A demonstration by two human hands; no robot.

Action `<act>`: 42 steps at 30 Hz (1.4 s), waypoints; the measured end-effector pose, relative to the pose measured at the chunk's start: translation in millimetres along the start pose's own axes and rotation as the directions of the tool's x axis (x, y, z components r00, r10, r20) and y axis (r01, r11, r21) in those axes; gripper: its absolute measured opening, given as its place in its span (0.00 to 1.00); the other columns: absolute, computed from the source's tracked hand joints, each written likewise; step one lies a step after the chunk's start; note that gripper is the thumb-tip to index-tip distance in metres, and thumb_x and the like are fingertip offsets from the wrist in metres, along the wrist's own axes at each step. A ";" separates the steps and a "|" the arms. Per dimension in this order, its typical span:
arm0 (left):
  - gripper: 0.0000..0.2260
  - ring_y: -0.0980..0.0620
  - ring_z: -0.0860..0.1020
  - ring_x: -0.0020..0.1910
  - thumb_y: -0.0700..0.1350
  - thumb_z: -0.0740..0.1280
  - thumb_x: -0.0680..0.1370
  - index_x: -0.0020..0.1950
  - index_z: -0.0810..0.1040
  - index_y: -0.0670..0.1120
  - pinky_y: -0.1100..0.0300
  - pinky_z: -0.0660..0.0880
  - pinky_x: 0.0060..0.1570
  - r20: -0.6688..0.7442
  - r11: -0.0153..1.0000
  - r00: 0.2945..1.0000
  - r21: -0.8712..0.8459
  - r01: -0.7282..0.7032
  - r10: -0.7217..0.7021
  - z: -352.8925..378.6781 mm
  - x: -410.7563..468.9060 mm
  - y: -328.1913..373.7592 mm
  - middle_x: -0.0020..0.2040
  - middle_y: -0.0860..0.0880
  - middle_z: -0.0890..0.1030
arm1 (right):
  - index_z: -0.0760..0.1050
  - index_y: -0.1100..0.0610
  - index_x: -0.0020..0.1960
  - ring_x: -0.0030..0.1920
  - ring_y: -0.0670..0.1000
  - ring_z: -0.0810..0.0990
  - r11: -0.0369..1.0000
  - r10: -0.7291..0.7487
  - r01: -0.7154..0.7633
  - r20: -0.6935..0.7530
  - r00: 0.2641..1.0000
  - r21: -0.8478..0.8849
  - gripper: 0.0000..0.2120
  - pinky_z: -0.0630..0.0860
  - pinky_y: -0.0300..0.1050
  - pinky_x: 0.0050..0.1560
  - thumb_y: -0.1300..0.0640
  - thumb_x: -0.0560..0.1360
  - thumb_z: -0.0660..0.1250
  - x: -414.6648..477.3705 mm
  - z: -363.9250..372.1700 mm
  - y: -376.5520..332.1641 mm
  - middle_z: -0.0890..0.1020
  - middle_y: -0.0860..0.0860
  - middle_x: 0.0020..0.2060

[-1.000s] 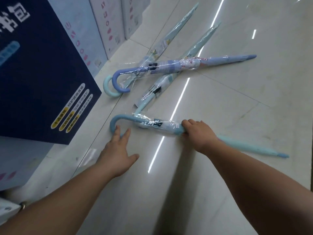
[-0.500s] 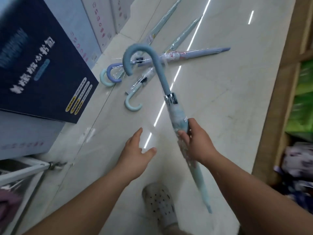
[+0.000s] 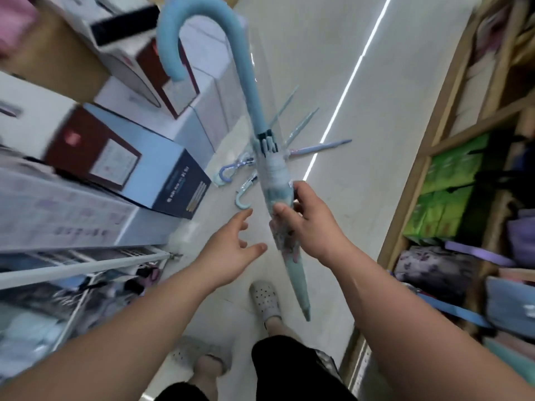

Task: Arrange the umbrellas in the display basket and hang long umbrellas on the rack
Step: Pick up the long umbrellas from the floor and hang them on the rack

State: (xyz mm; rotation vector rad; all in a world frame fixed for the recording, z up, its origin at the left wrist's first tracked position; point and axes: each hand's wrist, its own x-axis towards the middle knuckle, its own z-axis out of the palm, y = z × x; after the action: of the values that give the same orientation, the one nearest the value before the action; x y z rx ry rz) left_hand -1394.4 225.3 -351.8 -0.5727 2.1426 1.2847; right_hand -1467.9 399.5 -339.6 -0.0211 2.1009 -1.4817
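My right hand (image 3: pixel 311 224) grips a long light-blue umbrella (image 3: pixel 252 105) around its wrapped canopy, held nearly upright with the hooked handle at the top and the tip pointing down toward my feet. Just left of the umbrella, my left hand (image 3: pixel 228 250) hovers with spread fingers and holds nothing. Three more long wrapped umbrellas (image 3: pixel 315 147) lie crossed on the floor farther down the aisle, partly hidden behind the held one. A white metal rack bar (image 3: pixel 86 266) runs along the lower left.
Stacked boxes, one dark blue (image 3: pixel 179 183), line the left side of the aisle. Wooden shelving (image 3: pixel 428 146) with green packages and folded goods fills the right. My feet in white perforated shoes (image 3: pixel 265 299) stand on the pale tiled floor.
My right hand has lifted the light-blue umbrella off the floor and swung it upright. My left hand let go of the handle and rose beside it. The view pulled back from the floor umbrellas.
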 end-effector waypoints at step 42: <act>0.32 0.47 0.85 0.49 0.38 0.69 0.79 0.76 0.65 0.63 0.49 0.84 0.42 -0.872 0.656 0.305 0.024 -0.755 0.383 -314.1 -353.6 216.1 0.54 0.49 0.82 | 0.57 0.33 0.77 0.47 0.44 0.81 0.553 -0.789 0.828 0.378 0.485 0.092 0.37 0.80 0.38 0.48 0.62 0.80 0.67 -118.7 113.2 -386.7 0.80 0.43 0.55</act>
State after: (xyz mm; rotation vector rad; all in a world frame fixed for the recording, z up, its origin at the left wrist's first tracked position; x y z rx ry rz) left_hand -1343.2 66.0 140.5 -0.6539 3.0991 2.2607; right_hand -1432.6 190.1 22.8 -1.4385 1.8724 -1.6434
